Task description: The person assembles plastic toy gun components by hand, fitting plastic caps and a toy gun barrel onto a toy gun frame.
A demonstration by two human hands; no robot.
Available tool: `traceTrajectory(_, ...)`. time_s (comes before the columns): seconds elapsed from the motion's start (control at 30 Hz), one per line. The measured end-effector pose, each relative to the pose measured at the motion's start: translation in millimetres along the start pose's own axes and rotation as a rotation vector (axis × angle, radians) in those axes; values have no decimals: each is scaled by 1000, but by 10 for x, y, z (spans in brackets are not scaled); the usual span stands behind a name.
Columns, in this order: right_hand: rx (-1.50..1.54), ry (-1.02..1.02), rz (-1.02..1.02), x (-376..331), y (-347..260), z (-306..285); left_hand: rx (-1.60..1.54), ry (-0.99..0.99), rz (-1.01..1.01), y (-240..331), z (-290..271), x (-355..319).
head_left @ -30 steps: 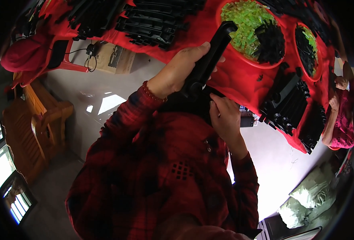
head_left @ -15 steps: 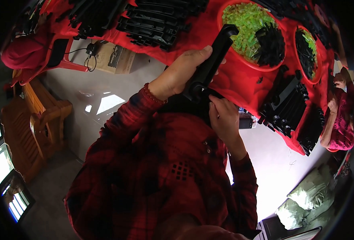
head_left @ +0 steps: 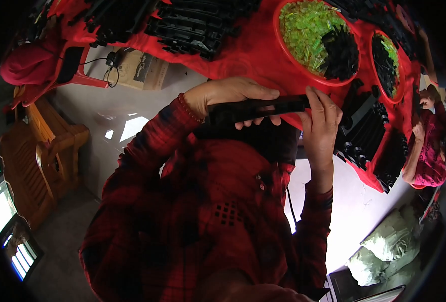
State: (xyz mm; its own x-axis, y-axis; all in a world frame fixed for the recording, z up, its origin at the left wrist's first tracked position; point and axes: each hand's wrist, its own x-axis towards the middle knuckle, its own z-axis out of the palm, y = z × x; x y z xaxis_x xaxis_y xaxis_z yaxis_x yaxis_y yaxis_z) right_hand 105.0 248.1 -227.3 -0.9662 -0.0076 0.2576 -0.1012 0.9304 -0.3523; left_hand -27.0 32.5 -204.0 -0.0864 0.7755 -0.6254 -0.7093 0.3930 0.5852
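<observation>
A long black plastic part (head_left: 227, 112) lies nearly level across my front, just off the near edge of the red-covered table (head_left: 243, 60). My left hand (head_left: 222, 93) is closed around it from the left, thumb along the top and fingertips showing below. At the part's right end, my right hand (head_left: 321, 128) pinches it between thumb and fingers. Whether a small piece sits under those right fingertips I cannot tell. Beyond my hands stands a red basin (head_left: 333, 83) holding yellow-green translucent pieces and short black strips.
Rows of similar black parts (head_left: 185, 31) lie at the far left of the table, with more stacked at right (head_left: 359, 128). A second red basin (head_left: 398, 100) stands farther right. Another person's arm (head_left: 415, 151) is at the right edge. A cardboard box (head_left: 145, 70) sits on the floor.
The black part has swung from steeply tilted to nearly level. My right hand has moved up and right from its lower end and now grips its right end.
</observation>
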Motion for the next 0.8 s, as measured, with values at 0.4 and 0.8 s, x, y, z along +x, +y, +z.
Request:
traceTrajectory(0.4, 213, 354, 13, -238, -134, 213, -203, 7, 487, -332, -128, 308)
traceTrajectory(0.8, 113, 309, -170, -365, -414, 378, -506, -159, 662, -434, -25, 542)
